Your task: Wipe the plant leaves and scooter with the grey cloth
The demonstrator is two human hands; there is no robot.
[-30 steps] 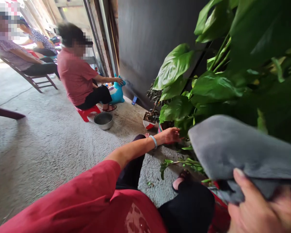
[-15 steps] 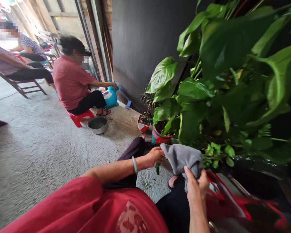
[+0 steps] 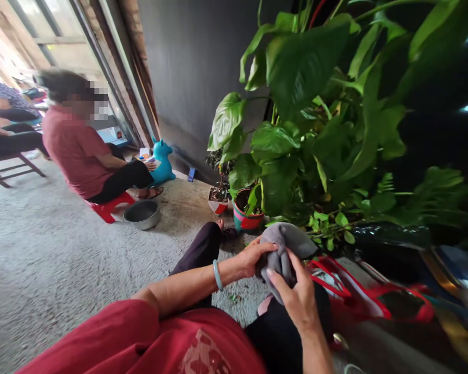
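The right hand (image 3: 296, 298) covers the lower part of the grey cloth (image 3: 284, 249), whose bunched folds hide its shape. The red object (image 3: 359, 301) at lower right is blurred and unclear. Leaves hide the red-and-green pot (image 3: 246, 221) in part.

Soft, matt grey cloth (image 3: 284, 249). Rough, grainy concrete floor (image 3: 62, 259). Dull metal bowl (image 3: 142, 214). Glossy green plant leaves (image 3: 304, 67). Shiny red plastic stool (image 3: 109, 206).
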